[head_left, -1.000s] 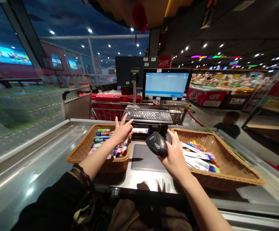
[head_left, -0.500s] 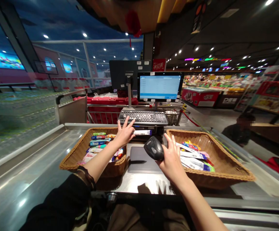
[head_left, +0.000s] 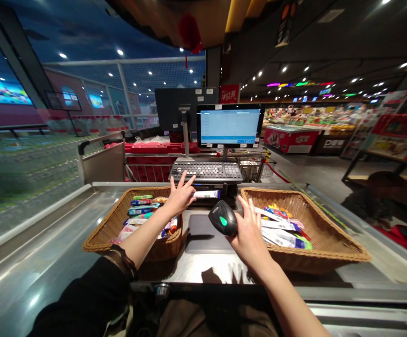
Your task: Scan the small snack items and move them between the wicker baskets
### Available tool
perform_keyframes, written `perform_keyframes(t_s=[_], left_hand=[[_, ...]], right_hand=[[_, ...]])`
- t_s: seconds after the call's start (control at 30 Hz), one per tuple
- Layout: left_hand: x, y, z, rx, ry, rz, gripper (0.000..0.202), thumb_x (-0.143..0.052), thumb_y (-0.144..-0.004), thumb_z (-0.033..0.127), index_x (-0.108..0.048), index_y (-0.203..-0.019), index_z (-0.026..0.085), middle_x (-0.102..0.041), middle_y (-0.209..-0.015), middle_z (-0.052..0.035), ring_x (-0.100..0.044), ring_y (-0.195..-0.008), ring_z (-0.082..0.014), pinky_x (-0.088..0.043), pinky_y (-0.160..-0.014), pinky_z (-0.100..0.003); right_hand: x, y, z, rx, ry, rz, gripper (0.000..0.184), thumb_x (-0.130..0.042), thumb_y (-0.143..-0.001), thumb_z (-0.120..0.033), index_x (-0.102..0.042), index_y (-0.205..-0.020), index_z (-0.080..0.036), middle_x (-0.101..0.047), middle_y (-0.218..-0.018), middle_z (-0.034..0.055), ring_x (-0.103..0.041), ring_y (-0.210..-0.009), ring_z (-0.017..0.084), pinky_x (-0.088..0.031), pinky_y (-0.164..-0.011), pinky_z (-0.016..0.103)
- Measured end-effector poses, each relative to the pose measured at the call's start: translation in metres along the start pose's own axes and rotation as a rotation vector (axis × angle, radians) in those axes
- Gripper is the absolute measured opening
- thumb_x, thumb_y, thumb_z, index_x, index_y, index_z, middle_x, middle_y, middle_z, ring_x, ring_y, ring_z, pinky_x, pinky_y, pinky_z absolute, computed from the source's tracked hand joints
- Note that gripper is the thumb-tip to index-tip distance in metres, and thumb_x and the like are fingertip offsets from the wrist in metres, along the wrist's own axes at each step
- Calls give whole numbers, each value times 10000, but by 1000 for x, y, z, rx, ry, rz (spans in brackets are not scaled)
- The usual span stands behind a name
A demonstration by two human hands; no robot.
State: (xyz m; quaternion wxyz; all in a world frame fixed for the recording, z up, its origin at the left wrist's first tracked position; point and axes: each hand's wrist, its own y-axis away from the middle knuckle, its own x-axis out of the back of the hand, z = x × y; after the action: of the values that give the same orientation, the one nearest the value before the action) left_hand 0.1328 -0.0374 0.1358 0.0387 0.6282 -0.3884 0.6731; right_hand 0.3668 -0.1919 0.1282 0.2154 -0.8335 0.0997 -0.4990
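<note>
My left hand point(head_left: 180, 197) holds a slim white packet with a purple end point(head_left: 207, 194), which sticks out to the right. Its upper fingers are spread at the front edge of the black keyboard point(head_left: 207, 172); whether they touch keys I cannot tell. A black barcode scanner point(head_left: 222, 218) with a green light is in my right hand point(head_left: 250, 228), its head turned left toward the packet. Its handle is hidden by my hand. Wrapped snacks point(head_left: 142, 210) fill part of the left wicker basket point(head_left: 100, 231). The right wicker basket point(head_left: 333, 229) contains similar white packets point(head_left: 282, 237).
A lit monitor point(head_left: 229, 126) stands behind the keyboard. Between the baskets lies a flat grey plate point(head_left: 203, 234) in the metal counter point(head_left: 49, 262). Beyond are red shopping carts point(head_left: 154, 149) and a fridge point(head_left: 291, 139). A person is low at right, in shadow.
The green light on the scanner has come on. My view has shifted slightly to the right. Both hands keep nearly the same place over the counter.
</note>
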Motion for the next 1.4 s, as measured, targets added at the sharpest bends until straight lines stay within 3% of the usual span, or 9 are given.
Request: perform_keyframes(t_s=[0.2, 0.37, 0.5, 0.7, 0.8, 0.9, 1.03, 1.23, 1.4], left_hand=[[-3, -8, 9, -12, 15, -19, 139, -719, -841, 197, -637, -953, 198, -380, -1597, -121, -89, -1539, -400, -89, -1092, -835], [-12, -30, 36, -92, 55, -14, 135, -725, -837, 203, -650, -949, 203, -440, -1563, -119, -125, -1534, -403, -88, -1089, -839], [-27, -62, 82, -189, 133, -25, 126, -728, -837, 227, -665, -944, 206, -543, -1480, -121, -148, -1525, -422, -74, -1095, -839], [-60, -109, 178, -326, 259, -154, 75, -665, -858, 225, -683, -922, 189, -595, -1376, -142, -155, -1522, -424, -29, -1113, -820], [-83, -122, 216, -324, 275, -274, 95, -656, -846, 209, -691, -931, 183, -623, -1297, -147, -138, -1523, -432, -37, -1112, -819], [-103, -123, 237, -310, 252, -355, 166, -655, -840, 203, -704, -997, 178, -630, -1273, -172, -165, -1517, -434, -48, -1115, -814], [-117, -119, 243, -294, 206, -376, 222, -671, -833, 196, -705, -1048, 151, -610, -1289, -214, -208, -1499, -452, -66, -1129, -799], [-114, -116, 239, -284, 364, -235, 265, -580, -893, 154, -663, -1142, 188, -551, -1384, -165, -227, -1507, -385, -159, -1164, -738], [-89, -86, 196, -299, 408, -84, 232, -610, -918, 250, -657, -1139, 195, -501, -1439, -178, -206, -1512, -376, -201, -1168, -708]], right_hand=[[6, 3, 7, -16, -44, 76, 451, -561, -761, -73, -648, -1195, -158, -294, -1597, 205, -132, -1520, 481, -233, -1137, 750], [28, 17, 32, -149, -50, 232, 457, -578, -782, -137, -625, -1237, -157, -308, -1581, 199, -186, -1511, 458, -281, -1144, 713], [57, 34, 67, -290, -25, 357, 371, -593, -791, -182, -639, -1157, -138, -312, -1566, 209, -217, -1504, 437, -255, -1178, 673], [80, 66, 121, -386, 2, 504, 311, -635, -783, -258, -658, -1075, -154, -323, -1537, 214, -304, -1471, 388, -267, -1187, 633], [82, 77, 133, -401, 1, 512, 332, -651, -782, -298, -668, -1077, -147, -331, -1532, 224, -286, -1480, 391, -290, -1180, 621], [84, 83, 134, -428, -6, 554, 321, -639, -804, -325, -672, -1063, -139, -316, -1548, 227, -300, -1477, 377, -284, -1189, 599], [85, 85, 134, -443, -1, 555, 307, -661, -800, -327, -681, -1037, -133, -315, -1557, 229, -317, -1474, 375, -282, -1193, 584], [80, 79, 128, -352, -17, 512, 318, -679, -786, -321, -680, -1053, -147, -330, -1546, 196, -388, -1431, 355, -309, -1193, 559], [63, 66, 103, -206, -85, 432, 328, -616, -827, -360, -670, -1065, -141, -345, -1530, 191, -353, -1451, 364, -262, -1215, 555]])
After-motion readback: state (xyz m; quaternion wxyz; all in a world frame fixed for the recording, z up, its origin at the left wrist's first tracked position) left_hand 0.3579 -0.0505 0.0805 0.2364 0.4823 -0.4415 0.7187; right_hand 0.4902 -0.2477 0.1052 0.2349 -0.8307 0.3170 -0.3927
